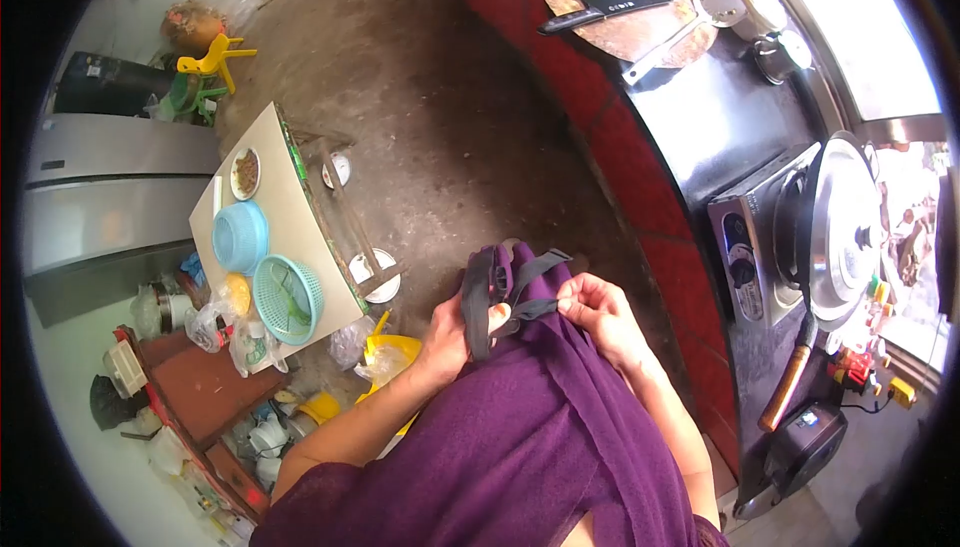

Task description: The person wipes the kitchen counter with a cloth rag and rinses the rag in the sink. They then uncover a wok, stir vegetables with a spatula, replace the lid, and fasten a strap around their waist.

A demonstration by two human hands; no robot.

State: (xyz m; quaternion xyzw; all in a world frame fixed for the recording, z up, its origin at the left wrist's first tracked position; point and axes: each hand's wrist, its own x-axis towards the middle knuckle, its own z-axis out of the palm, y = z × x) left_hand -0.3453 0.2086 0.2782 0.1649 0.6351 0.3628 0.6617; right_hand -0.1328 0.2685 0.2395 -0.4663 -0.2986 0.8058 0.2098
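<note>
A dark grey webbing strap [478, 305] with a black buckle lies in front of my purple clothing [490, 427]. My left hand [448, 335] is closed around the strap's wider part, with the thumb beside the buckle. To the right, my right hand [603, 315] pinches a flat end of the same strap between thumb and fingertips. Another loose end curls up between the two hands. Part of the strap is hidden behind the left fingers.
A low table [325, 277] on the left carries a blue basin [240, 235], a green colander [288, 299] and a plate of food [245, 174]. Along the right, a black counter [680, 132] bears a cleaver [610, 7] and a gas stove [745, 252] with a lidded wok [842, 232].
</note>
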